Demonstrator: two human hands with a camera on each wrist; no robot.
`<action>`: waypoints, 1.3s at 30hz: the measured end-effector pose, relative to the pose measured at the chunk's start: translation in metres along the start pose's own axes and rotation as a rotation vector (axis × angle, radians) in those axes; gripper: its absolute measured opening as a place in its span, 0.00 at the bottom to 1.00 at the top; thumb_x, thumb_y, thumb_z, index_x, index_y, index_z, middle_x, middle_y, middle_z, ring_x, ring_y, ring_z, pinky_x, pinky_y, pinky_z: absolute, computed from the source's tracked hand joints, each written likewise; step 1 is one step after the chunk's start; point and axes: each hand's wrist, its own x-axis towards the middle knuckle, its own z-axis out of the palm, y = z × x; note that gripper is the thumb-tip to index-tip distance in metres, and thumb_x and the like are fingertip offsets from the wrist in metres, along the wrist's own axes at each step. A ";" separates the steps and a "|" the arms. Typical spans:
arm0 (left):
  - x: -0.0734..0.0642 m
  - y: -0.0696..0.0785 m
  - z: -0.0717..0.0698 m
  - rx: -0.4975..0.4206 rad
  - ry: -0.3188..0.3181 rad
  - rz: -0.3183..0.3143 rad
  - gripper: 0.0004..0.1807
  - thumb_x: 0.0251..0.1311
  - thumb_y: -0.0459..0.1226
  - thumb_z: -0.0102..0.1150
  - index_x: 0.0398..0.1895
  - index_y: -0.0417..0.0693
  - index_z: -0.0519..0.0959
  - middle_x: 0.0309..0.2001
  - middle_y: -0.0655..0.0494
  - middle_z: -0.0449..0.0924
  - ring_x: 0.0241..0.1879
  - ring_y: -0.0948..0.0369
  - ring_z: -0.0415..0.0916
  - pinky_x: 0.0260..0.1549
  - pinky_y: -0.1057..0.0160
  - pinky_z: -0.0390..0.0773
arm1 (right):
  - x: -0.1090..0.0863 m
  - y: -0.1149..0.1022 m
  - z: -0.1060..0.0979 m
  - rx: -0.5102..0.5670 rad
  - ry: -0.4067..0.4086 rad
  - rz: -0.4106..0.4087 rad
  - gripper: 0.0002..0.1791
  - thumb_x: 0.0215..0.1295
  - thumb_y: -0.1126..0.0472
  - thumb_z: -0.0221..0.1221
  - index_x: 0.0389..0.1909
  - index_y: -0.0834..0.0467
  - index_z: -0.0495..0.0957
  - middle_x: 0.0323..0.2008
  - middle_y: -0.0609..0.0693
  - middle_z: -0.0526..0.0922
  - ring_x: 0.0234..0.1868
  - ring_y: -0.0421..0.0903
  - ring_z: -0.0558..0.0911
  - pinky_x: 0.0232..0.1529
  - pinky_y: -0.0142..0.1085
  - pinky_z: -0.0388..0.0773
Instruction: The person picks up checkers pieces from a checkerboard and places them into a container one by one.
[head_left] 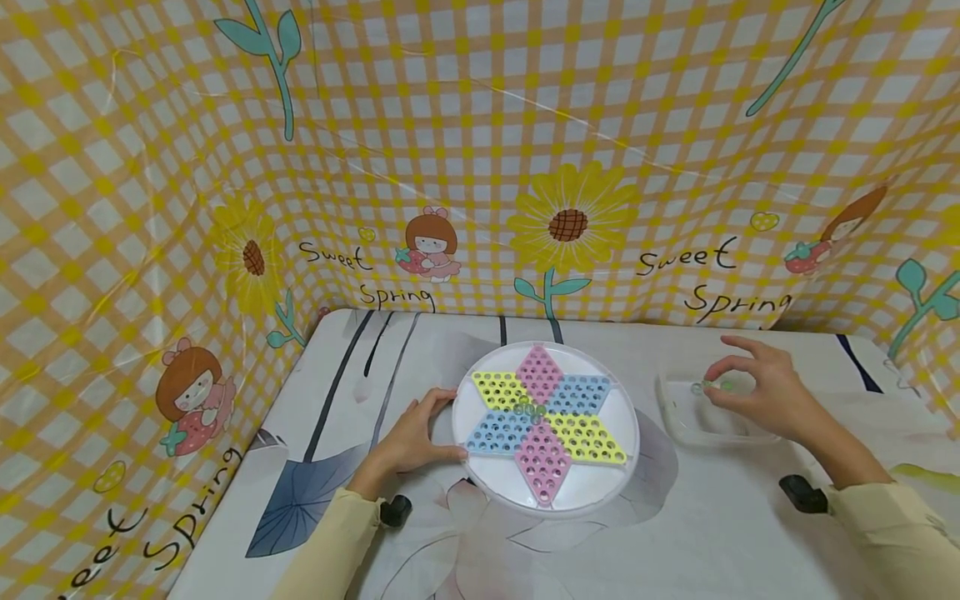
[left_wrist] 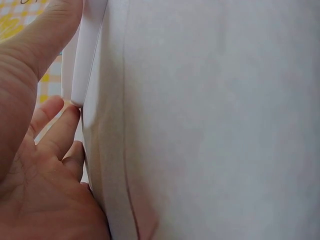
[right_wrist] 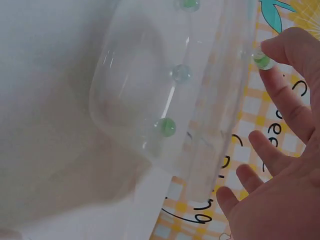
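A round white Chinese checkers board (head_left: pixel 472 492) with a pink, yellow and blue star lies on the table. Several greenish marbles (head_left: pixel 529 410) sit in holes near its centre. My left hand (head_left: pixel 415 433) is at the board's left edge, thumb and fingertips spread along the rim and touching it. Over the clear plastic box (head_left: pixel 678 435) on the right, my right hand (head_left: pixel 761 387) pinches a green-and-clear marble (right_wrist: pixel 262 60) between thumb and index finger; its other fingers are spread. Inside the box lie a green marble (right_wrist: pixel 167 127), a clear marble (right_wrist: pixel 181 74) and another green one (right_wrist: pixel 190 4).
A printed white cloth (head_left: pixel 720 517) covers the table. Behind it and at the sides hangs a yellow checked curtain (head_left: pixel 480 150) with sunflowers. Black wrist devices (head_left: pixel 802 493) are worn at both cuffs. A strip of table separates the board from the box.
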 end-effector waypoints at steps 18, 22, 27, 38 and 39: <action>0.000 0.003 -0.001 -0.006 -0.001 -0.008 0.52 0.47 0.47 0.83 0.74 0.48 0.64 0.76 0.53 0.66 0.78 0.53 0.54 0.79 0.45 0.36 | 0.001 0.009 0.011 -0.024 -0.135 0.112 0.24 0.60 0.58 0.73 0.55 0.62 0.80 0.72 0.79 0.54 0.69 0.85 0.48 0.63 0.83 0.36; 0.001 0.001 -0.001 -0.003 0.001 -0.015 0.52 0.46 0.47 0.83 0.74 0.49 0.64 0.76 0.53 0.66 0.78 0.52 0.54 0.79 0.46 0.36 | 0.002 0.008 0.011 -0.014 -0.105 0.083 0.27 0.58 0.60 0.75 0.57 0.61 0.78 0.71 0.79 0.57 0.68 0.84 0.52 0.63 0.82 0.39; 0.001 0.001 0.000 -0.003 0.001 -0.011 0.52 0.47 0.47 0.83 0.74 0.49 0.64 0.76 0.54 0.66 0.78 0.53 0.54 0.79 0.46 0.36 | 0.001 0.005 0.010 -0.004 -0.105 0.099 0.29 0.59 0.58 0.75 0.59 0.62 0.77 0.70 0.79 0.58 0.68 0.84 0.52 0.63 0.83 0.42; -0.001 0.001 0.000 -0.006 0.009 -0.005 0.52 0.47 0.47 0.83 0.74 0.48 0.64 0.76 0.53 0.66 0.78 0.52 0.55 0.79 0.45 0.37 | 0.003 0.002 0.008 0.000 -0.078 0.057 0.30 0.58 0.59 0.75 0.59 0.62 0.76 0.68 0.78 0.62 0.66 0.83 0.57 0.60 0.83 0.48; -0.001 0.002 0.000 -0.009 0.010 -0.008 0.52 0.46 0.47 0.84 0.74 0.48 0.64 0.76 0.53 0.66 0.78 0.52 0.55 0.79 0.45 0.37 | 0.003 0.002 0.008 -0.001 -0.082 0.053 0.30 0.58 0.59 0.75 0.59 0.62 0.76 0.68 0.79 0.63 0.66 0.83 0.57 0.60 0.83 0.49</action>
